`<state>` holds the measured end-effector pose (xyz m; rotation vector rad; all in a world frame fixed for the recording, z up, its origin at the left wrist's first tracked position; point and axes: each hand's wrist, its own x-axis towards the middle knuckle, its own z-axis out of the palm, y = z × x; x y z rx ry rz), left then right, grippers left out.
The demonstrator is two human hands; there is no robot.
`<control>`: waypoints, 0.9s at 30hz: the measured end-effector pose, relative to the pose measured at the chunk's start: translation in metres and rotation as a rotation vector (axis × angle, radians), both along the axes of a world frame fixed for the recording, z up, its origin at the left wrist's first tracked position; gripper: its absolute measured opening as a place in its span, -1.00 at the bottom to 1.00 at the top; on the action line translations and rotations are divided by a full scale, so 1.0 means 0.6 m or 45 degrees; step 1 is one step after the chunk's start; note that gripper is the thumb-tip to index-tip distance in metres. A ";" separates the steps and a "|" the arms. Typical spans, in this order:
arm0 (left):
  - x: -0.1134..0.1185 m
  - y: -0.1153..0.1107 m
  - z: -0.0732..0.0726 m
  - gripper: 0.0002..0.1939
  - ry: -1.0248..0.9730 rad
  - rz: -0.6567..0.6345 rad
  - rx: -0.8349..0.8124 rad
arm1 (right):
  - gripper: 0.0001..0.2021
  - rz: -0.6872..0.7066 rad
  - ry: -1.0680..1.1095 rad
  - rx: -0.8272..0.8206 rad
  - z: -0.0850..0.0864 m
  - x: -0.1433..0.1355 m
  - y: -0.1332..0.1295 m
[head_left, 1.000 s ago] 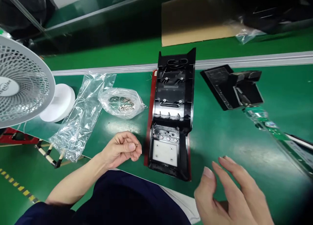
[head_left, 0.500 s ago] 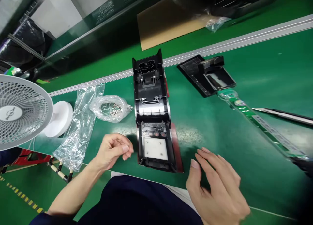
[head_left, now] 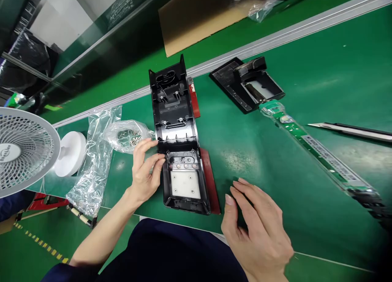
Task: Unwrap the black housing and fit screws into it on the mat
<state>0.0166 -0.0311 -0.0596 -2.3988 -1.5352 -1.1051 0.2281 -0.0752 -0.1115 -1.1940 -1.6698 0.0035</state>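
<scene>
A long black plastic housing lies on the green bench with its hollow inner side up. In its near end sits a white plate with a small screw-like fastening at each corner. My left hand is at the housing's left edge. Its fingertips touch or nearly touch the rim, fingers apart, and nothing shows in them. My right hand rests on or just above the bench, right of the housing. Its fingers are loosely bent with the thumb apart, and it holds nothing visible. A red part shows along the housing's right side.
Left of the housing lies a clear bag of small metal pieces, beside an emptied-looking plastic sleeve and a white fan. To the right are a black stand-like part, a wrapped green circuit strip and a pointed blade tool.
My left hand has moved up and forward to the housing's left edge, its fingers spreading from a pinch. The view has shifted; my right hand keeps nearly the same pose.
</scene>
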 end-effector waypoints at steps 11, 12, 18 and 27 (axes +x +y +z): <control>0.038 0.023 -0.016 -0.96 0.480 0.253 -0.007 | -0.95 0.045 0.111 -0.133 0.002 0.010 -0.003; 0.041 0.023 -0.015 -0.96 0.506 0.258 -0.012 | -0.96 0.053 0.123 -0.145 0.001 0.011 -0.003; 0.052 0.012 -0.007 -0.98 0.672 0.340 -0.017 | -0.94 0.078 0.181 -0.176 -0.002 0.014 -0.002; 0.044 -0.018 0.001 -0.78 0.701 0.341 -0.147 | -0.92 0.056 0.168 -0.166 -0.005 0.011 -0.002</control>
